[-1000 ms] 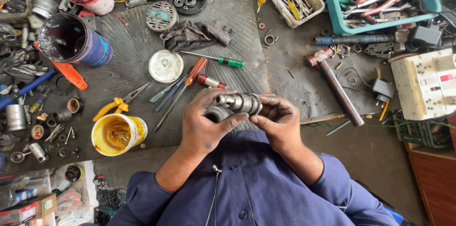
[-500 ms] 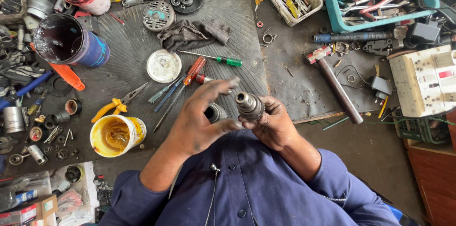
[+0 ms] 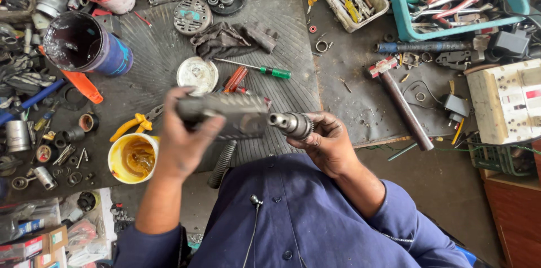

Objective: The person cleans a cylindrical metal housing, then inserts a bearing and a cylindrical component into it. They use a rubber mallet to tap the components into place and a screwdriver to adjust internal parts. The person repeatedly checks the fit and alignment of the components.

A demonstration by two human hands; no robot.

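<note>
The ribbed rubber mat (image 3: 169,48) covers the bench centre; its near edge runs under both hands. A teal tool tray (image 3: 400,17) occupies the far right corner, well apart. A dark paint can (image 3: 84,48) stands at the mat's left edge. The yellow grease tub (image 3: 132,158) sits just beside the left forearm. The left hand (image 3: 183,141) is closed around the grey drill body (image 3: 225,115), held level above the mat's near edge. The right hand (image 3: 324,141) grips the metal chuck (image 3: 293,124) at the body's right end, fingers curled.
</note>
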